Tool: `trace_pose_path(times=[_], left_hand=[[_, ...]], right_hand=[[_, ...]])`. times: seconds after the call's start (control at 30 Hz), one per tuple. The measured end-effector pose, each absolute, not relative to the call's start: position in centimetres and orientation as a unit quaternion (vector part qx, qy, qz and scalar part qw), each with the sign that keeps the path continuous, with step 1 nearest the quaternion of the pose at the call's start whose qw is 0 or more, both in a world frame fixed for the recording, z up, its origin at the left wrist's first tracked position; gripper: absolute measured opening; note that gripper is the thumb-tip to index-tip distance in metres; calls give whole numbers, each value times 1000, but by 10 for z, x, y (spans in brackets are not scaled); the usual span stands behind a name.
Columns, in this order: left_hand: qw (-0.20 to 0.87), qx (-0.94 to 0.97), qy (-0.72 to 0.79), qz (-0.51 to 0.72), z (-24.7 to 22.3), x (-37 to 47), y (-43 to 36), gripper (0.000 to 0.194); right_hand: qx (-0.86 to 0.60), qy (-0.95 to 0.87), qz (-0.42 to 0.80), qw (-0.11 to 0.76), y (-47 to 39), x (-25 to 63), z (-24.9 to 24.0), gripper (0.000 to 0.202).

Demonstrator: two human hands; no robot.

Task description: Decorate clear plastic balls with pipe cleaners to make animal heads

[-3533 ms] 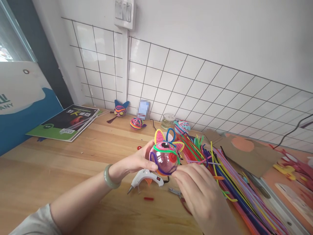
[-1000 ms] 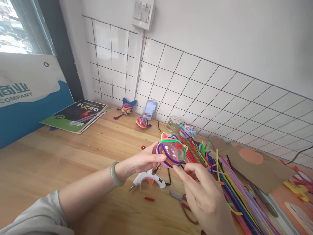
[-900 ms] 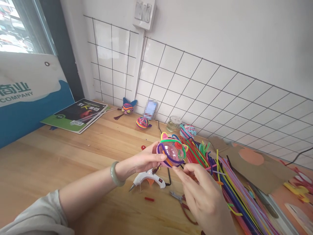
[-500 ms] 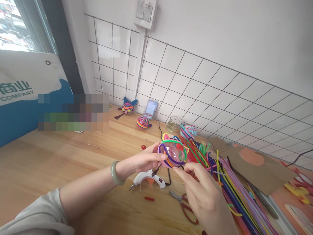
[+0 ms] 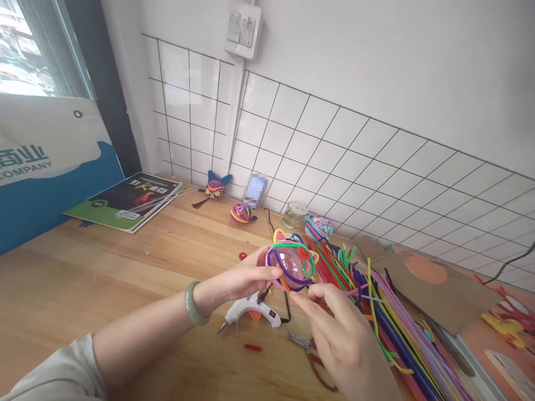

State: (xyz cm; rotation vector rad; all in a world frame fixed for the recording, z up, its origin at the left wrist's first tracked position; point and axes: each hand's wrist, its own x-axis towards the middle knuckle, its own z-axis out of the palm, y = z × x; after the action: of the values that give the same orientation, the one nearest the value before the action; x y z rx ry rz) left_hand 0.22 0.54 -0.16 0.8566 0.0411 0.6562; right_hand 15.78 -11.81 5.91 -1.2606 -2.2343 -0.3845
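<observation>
My left hand [image 5: 251, 274] grips a clear round ornament [image 5: 292, 263], its thumb pressed on the near side. Green, purple, orange and pink pipe cleaners edge the ornament, with yellow-rimmed ears on top and a red coil at its right. A purple pipe cleaner [image 5: 284, 274] curves across its front. At the lower right rim, my right hand [image 5: 340, 328] is closed at the purple strip's end; the exact pinch is partly hidden. Beneath the hands lies a white glue gun [image 5: 253, 307], with a small red piece [image 5: 253, 347] nearby. Red-handled pliers [image 5: 311, 356] are partly behind my right hand.
A bundle of colourful pipe cleaners [image 5: 401, 323] spreads to the right beside brown cardboard [image 5: 438, 284]. Along the wall stand finished-looking balls [image 5: 216, 188], a phone [image 5: 254, 190] and a glass jar [image 5: 294, 214]. A booklet [image 5: 129, 200] lies at the left.
The view has shifted slightly, and the booklet at the left now shows plainly. Both hands keep nearly the same hold on the ornament.
</observation>
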Motion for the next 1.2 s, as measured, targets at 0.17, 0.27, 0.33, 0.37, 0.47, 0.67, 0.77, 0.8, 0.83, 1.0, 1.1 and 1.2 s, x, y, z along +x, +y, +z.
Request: trace_pose_path(times=[0.17, 0.27, 0.33, 0.37, 0.47, 0.67, 0.77, 0.8, 0.83, 1.0, 1.1, 1.2], left_hand=[[832, 429, 32, 352, -3, 1, 6, 62], [826, 426, 21, 368, -4, 1, 6, 62], [826, 426, 20, 369, -3, 1, 6, 63], [825, 427, 21, 368, -3, 1, 6, 64], [825, 430, 26, 366, -3, 1, 7, 68], [824, 425, 42, 373, -4, 0, 12, 78], [823, 429, 43, 370, -5, 0, 13, 77], [821, 431, 42, 372, -5, 1, 13, 76], [820, 431, 42, 374, -6, 1, 13, 74], [819, 431, 38, 376, -4, 1, 11, 70], [820, 441, 30, 364, 0, 0, 11, 68], [817, 455, 31, 353, 2, -2, 10, 68]], right_hand=[[-480, -817, -134, 290, -118, 155, 57, 24], [-482, -812, -136, 299, -118, 154, 57, 22], [-478, -811, -144, 304, -118, 154, 59, 21], [-476, -811, -148, 307, -118, 154, 60, 21], [-471, -812, -146, 313, -119, 157, 62, 20], [-475, -821, -88, 306, -125, 172, 61, 12], [-475, -816, -85, 317, -127, 174, 60, 9], [-475, -814, -86, 323, -127, 174, 60, 8], [-473, -813, -86, 328, -126, 173, 61, 9], [-490, -792, -60, 359, -124, 168, 62, 9], [-510, -768, -23, 386, -123, 167, 64, 10], [-547, -733, 38, 402, -121, 166, 65, 16]])
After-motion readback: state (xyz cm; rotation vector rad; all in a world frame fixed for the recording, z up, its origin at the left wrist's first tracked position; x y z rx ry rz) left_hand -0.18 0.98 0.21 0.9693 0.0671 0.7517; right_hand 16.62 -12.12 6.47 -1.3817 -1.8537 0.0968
